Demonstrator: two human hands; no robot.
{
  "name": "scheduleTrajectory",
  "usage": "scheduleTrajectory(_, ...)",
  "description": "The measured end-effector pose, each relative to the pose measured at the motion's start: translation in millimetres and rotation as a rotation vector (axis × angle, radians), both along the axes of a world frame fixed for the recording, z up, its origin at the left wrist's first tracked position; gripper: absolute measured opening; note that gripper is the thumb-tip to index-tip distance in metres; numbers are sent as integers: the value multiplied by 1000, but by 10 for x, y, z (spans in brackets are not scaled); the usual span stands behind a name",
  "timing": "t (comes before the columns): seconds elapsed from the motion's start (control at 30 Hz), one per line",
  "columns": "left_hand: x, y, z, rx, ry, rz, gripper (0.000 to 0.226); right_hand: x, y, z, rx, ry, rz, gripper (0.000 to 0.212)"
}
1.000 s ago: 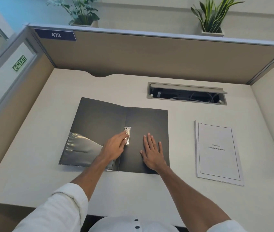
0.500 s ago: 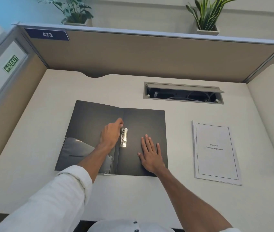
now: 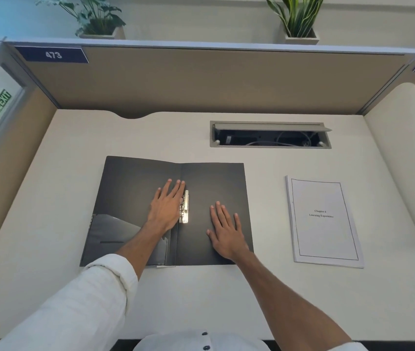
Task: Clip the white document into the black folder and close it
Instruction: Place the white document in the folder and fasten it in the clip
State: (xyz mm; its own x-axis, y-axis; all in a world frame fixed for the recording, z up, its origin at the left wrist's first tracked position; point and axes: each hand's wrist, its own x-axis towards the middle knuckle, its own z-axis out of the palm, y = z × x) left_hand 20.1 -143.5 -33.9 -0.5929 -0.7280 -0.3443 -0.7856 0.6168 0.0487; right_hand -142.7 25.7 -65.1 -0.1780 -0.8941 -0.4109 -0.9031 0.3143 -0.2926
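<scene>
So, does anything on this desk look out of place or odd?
Only small things. The cable hatch at the back of the desk stands open, with wires showing. The white document lies slightly askew, apart from the open black folder. Nothing looks spilled or damaged.

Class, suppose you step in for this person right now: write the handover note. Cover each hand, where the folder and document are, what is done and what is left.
Left hand: open, flat on the black folder's left inner cover, beside the metal clip.
Right hand: open, flat on the right inner cover, holding nothing.
Folder: lying open on the desk.
White document: on the desk to the folder's right, apart from it, untouched.
Done: folder opened.
Left: whether the clip is open is unclear; put the document in, clip it, close the folder.
</scene>
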Motion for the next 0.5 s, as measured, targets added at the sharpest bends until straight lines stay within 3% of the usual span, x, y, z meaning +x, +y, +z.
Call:
scheduleTrajectory(0.2,-8,102,49,2,173,74,67,0,-40,167,-55,-4,-49,76)
scheduleTrajectory(0.5,-635,632,115,12,289,-19,66,-455,498,383,-114,62,-269,78)
